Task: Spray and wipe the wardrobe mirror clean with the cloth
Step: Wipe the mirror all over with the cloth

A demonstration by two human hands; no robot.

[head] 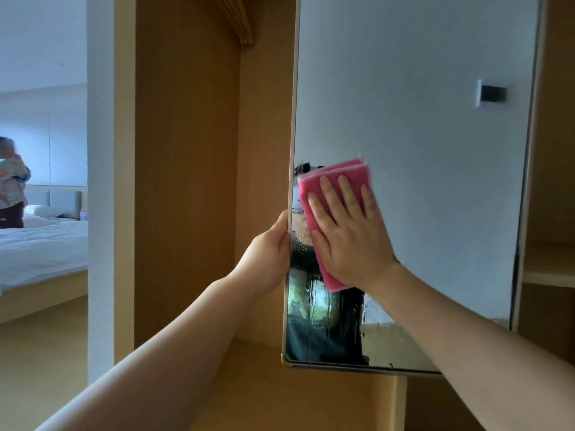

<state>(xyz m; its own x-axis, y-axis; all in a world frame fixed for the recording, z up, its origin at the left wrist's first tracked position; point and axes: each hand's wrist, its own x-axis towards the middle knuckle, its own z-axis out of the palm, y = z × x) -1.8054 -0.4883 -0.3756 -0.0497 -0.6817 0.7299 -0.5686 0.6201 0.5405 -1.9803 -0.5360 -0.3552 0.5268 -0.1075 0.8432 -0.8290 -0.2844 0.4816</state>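
Note:
The wardrobe mirror (420, 119) is a tall framed panel on a swung-out door. Wet streaks and droplets cover its lower left part. A folded pink cloth (339, 178) lies flat against the glass near the left edge. My right hand (348, 231) presses on the cloth with straight, spread fingers. My left hand (267, 259) grips the mirror's left edge, thumb on the front, fingers hidden behind the frame. No spray bottle is in view.
The open wooden wardrobe (186, 181) stands behind the mirror, with a shelf (547, 269) to the right. At far left a bed (40, 244) with white sheets stands in the room, and another person (12, 185) stands beside it.

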